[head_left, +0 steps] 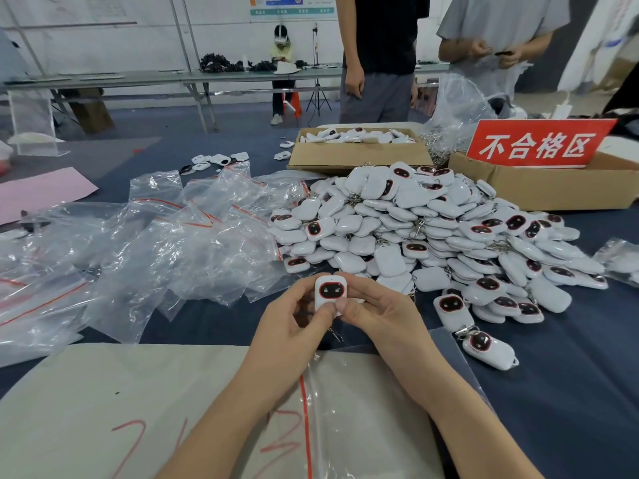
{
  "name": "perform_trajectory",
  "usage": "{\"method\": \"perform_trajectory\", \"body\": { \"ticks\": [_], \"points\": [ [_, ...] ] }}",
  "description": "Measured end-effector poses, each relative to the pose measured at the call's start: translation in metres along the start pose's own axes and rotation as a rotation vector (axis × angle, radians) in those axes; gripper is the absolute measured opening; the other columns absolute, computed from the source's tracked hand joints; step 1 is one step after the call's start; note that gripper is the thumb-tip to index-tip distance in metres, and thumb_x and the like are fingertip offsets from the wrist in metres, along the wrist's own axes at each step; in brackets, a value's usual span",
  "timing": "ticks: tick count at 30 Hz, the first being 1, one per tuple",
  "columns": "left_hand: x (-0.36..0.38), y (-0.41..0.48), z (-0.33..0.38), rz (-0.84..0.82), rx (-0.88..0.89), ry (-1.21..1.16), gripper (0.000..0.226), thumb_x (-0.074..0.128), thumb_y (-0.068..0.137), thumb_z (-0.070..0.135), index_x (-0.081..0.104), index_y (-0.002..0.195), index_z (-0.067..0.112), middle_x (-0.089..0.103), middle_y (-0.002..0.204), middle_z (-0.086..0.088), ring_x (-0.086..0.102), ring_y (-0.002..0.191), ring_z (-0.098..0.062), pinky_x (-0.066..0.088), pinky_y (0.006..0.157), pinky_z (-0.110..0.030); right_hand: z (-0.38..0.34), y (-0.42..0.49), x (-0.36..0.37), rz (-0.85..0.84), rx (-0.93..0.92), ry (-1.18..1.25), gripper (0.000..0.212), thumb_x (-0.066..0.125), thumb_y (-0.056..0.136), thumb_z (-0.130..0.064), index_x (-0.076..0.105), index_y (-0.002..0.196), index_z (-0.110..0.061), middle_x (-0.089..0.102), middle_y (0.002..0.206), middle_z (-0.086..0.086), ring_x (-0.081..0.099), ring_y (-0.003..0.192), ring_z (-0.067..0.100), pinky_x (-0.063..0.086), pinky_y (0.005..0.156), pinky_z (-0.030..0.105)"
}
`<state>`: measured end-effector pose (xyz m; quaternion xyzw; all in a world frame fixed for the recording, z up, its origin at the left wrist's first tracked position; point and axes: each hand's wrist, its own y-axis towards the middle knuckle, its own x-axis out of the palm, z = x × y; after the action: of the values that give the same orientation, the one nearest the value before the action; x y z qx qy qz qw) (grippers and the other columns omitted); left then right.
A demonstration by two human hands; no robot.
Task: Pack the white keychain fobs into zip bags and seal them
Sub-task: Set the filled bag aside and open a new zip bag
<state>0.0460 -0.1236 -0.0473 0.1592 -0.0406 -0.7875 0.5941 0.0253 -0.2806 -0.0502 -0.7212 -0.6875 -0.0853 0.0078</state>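
Over the near worktop [570, 392], fob [330, 292]: held upright between both hands, face toward the camera.
Fob look: white rounded case, dark window ringed in red, with a metal clip hanging below that is partly hidden.
Left grip [287, 335]: pinches the fob's left side.
Right grip [377, 312]: pinches its right side.
Zip bag [345, 409]: flat under the wrists, red strip.
Pile [432, 229]: heaped fobs just beyond.
Loose bags [155, 243]: crumpled at left.

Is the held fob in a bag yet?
Out: left hand and right hand pinch the bare fob above a flat zip bag.
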Motion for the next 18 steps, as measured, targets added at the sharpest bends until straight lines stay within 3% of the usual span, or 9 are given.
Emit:
{"method": "perform_trajectory", "body": {
  "ticks": [12, 18],
  "points": [
    [-0.0012, 0.0027, 0.0012, -0.015, -0.032, 0.003, 0.029, 0.066, 0.097, 0.011, 0.07, 0.117, 0.032, 0.076, 0.102, 0.012, 0.071, 0.096, -0.006, 0.053, 0.082, -0.015, 0.0048, 0.0028, 0.0004, 0.029, -0.005, -0.006, 0.028, 0.068, 0.091, -0.003, 0.073, 0.113, -0.02, 0.077, 0.105, 0.005, 0.07, 0.098, 0.017, 0.055, 0.098, 0.037],
    [0.0022, 0.0036, -0.0003, 0.092, -0.051, -0.1, 0.024, 0.071, 0.092, 0.01, 0.071, 0.111, 0.024, 0.077, 0.098, 0.01, 0.072, 0.092, -0.006, 0.052, 0.081, -0.014, 0.0026, 0.0009, 0.0016, 0.036, -0.017, 0.006, 0.029, 0.07, 0.092, -0.013, 0.074, 0.105, -0.039, 0.076, 0.103, 0.0, 0.071, 0.097, 0.014, 0.057, 0.091, 0.031]
  ]
}}
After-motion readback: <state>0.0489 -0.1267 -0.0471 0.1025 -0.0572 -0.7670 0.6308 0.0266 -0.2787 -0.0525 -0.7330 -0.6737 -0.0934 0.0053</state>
